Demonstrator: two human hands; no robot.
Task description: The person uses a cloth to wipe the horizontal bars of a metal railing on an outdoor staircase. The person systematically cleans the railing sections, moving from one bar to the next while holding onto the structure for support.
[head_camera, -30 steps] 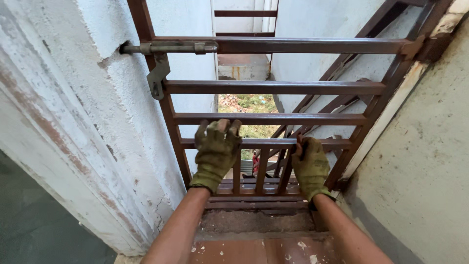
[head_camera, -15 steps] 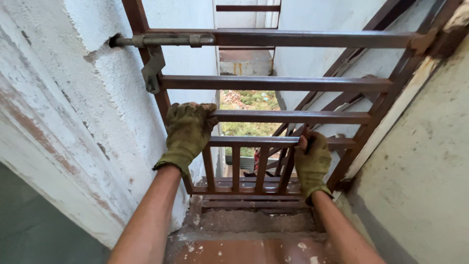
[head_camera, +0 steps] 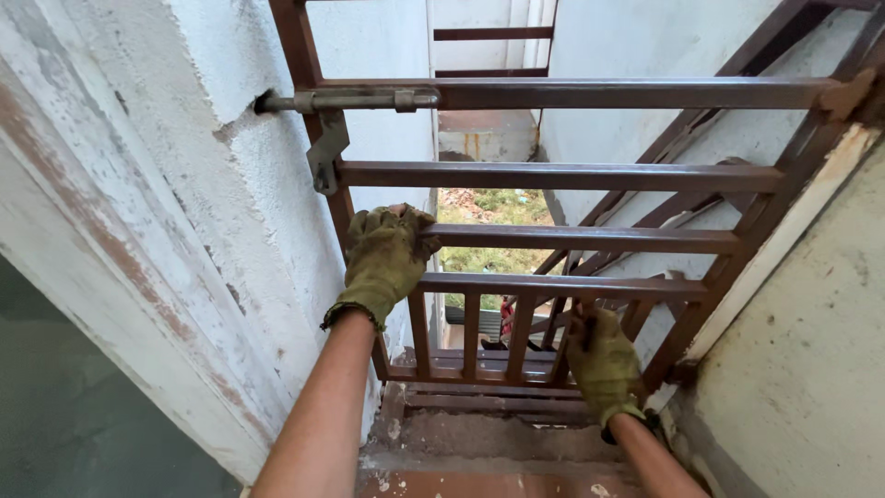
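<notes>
Two gloved hands on brown metal gate (head_camera: 553, 175), set btwn white wall (head_camera: 184, 231) on left & plaster wall (head_camera: 811, 369) on right. Left hand (head_camera: 385, 258) wrapped shut round horizontal bar (head_camera: 581, 240) near latch-side post. Right hand (head_camera: 601, 361) closed on short upright bar (head_camera: 562, 346) in lower panel. Bolt (head_camera: 355, 100) up top sits in wall hole, so gate looks locked. Risk, imo: fingers pinched btwn bars & wall if gate swings; rusty edges could snag gloves. Gate stands upright, bars' long axis runs left–right across opening, bolt points left into wall.
</notes>
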